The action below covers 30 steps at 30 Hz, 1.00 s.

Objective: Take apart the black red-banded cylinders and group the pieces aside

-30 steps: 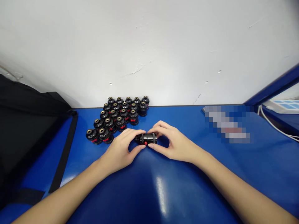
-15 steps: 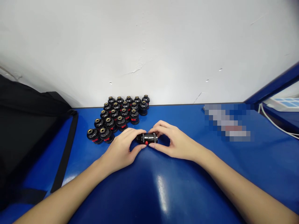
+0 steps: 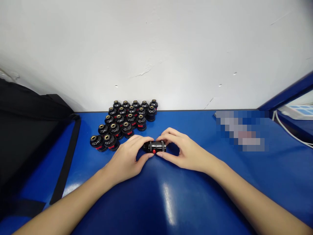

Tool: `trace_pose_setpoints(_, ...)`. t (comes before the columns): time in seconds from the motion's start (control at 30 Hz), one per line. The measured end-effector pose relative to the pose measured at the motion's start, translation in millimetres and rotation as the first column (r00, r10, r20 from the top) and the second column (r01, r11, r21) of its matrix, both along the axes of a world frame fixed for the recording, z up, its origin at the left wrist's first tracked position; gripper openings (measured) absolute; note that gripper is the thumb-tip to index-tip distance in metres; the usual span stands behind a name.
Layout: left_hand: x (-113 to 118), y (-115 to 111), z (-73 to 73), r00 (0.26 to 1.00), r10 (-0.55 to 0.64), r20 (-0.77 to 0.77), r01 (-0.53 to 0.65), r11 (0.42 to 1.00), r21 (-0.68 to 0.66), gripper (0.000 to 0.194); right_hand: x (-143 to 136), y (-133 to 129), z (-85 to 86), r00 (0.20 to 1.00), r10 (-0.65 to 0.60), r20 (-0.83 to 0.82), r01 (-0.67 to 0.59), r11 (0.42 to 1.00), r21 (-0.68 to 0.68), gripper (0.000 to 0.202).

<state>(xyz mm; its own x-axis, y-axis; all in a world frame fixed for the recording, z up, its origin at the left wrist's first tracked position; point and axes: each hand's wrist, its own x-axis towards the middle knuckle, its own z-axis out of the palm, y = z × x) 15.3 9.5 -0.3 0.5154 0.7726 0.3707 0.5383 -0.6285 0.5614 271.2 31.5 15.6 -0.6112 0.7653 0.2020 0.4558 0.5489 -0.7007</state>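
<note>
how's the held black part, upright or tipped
Tipped on its side: the held black part runs lengthwise from the left hand toward the right hand, whereas the grouped parts stand upright.

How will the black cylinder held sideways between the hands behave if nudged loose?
The black cylinder would probably roll, being round and sideways, though its red knob might stop it. Its glossy surface could be slippery. It looks stiff: no dent shows where the left hand and right hand grip it.
</note>
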Motion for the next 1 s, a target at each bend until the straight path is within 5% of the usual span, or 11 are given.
trace_pose_setpoints(0.3,-1,-2,1.1,1.000,0.011,-0.007,-0.011,1.000,-0.016,0.035,1,1,0.6,0.998,0.016,-0.065,-0.017,1.000,-0.025,0.038)
trace_pose_setpoints(1.0,0,-2,2.8,0.999,0.041,0.004,-0.040,0.996,-0.081,0.037,-1,-3,-9.3,0.988,-0.078,-0.136,0.063,0.992,-0.111,0.031)
